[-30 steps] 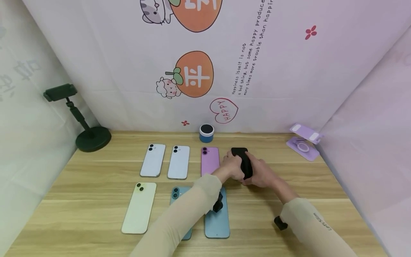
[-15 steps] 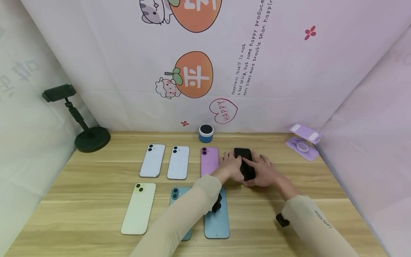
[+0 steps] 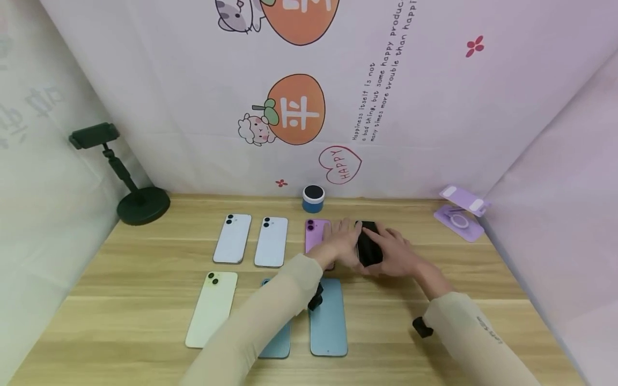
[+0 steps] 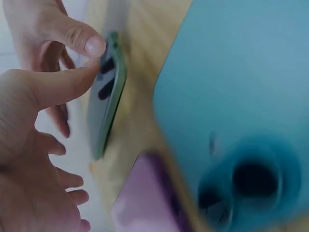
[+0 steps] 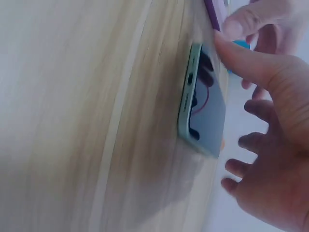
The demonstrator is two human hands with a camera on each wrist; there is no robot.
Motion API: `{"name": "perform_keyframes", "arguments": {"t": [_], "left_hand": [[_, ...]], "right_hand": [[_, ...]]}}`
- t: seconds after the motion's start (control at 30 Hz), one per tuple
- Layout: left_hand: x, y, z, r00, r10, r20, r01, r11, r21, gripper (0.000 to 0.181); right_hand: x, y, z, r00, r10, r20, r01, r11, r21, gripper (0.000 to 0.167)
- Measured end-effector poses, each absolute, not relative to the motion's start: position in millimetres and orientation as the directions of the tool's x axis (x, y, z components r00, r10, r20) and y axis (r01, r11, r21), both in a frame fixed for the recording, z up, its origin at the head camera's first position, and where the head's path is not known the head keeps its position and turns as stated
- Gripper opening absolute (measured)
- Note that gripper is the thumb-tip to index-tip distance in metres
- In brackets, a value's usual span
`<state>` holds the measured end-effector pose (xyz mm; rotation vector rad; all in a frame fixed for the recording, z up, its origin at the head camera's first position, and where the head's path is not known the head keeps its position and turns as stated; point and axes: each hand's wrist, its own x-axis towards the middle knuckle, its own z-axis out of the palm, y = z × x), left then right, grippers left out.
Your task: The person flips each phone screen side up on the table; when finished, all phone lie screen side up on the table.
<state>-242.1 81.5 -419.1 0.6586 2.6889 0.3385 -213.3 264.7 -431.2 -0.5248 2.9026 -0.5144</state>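
Note:
A green-framed phone (image 3: 369, 250) lies on the wooden table with its dark, glossy screen up, between my two hands. The right wrist view shows the port edge of this phone (image 5: 207, 111) and reflections of fingers in the glass. My left hand (image 3: 340, 245) is over its left side, fingers spread, partly covering a purple phone (image 3: 316, 231). On the other side is my right hand (image 3: 397, 253), fingers extended and loosely spread. Both thumbs reach over the screen and almost meet; whether they touch the glass I cannot tell.
Two pale phones (image 3: 233, 239) lie back left, a yellow phone (image 3: 212, 311) front left. Two blue phones (image 3: 328, 321) lie in front, one partly under my left sleeve. Behind are a blue jar (image 3: 313, 199), a black phone stand (image 3: 144, 205) and a purple stand (image 3: 458, 222).
The phone, earlier tilted and gripped in both hands, is now flat on the table. My left hand has loosened, spread its fingers and shifted left; my right hand's fingers have also opened.

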Motion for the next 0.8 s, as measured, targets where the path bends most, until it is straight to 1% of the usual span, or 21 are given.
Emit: {"name": "perform_keyframes", "arguments": {"t": [0.1,0.23,0.3,0.4,0.53,0.6,0.8], "left_hand": [[-243.4,65.4,-412.8,-0.812,0.506,-0.291,0.42,0.852,0.311,0.114],[-241.1,43.7,-412.8,-0.792,0.522,-0.316,0.442,0.848,0.293,0.114],[-239.7,33.0,-413.9,-0.798,0.511,-0.32,0.436,0.856,0.279,0.113],[-239.3,20.4,-415.7,-0.82,0.479,-0.314,0.395,0.87,0.295,0.109],[-241.3,7.8,-419.8,-0.852,0.431,-0.298,0.309,0.873,0.377,0.103],[-242.5,4.0,-421.6,-0.87,0.409,-0.276,0.271,0.863,0.427,0.098],[-245.0,-1.3,-425.0,-0.916,0.341,-0.211,0.17,0.806,0.567,0.087]], "right_hand": [[-217.2,250.1,-430.8,-0.926,-0.376,-0.03,-0.341,0.868,-0.36,0.086],[-220.9,228.6,-433.8,-0.916,-0.402,0.009,-0.38,0.859,-0.342,0.072],[-221.9,217.6,-434.5,-0.913,-0.408,0.011,-0.385,0.853,-0.353,0.068],[-222.4,204.9,-432.3,-0.927,-0.375,-0.005,-0.341,0.847,-0.408,0.061],[-223.3,190.3,-431.0,-0.945,-0.325,-0.024,-0.278,0.843,-0.461,0.053],[-223.8,183.8,-431.7,-0.95,-0.312,-0.028,-0.265,0.845,-0.464,0.05],[-225.4,168.3,-433.5,-0.952,-0.299,-0.072,-0.228,0.844,-0.485,0.048]]}}
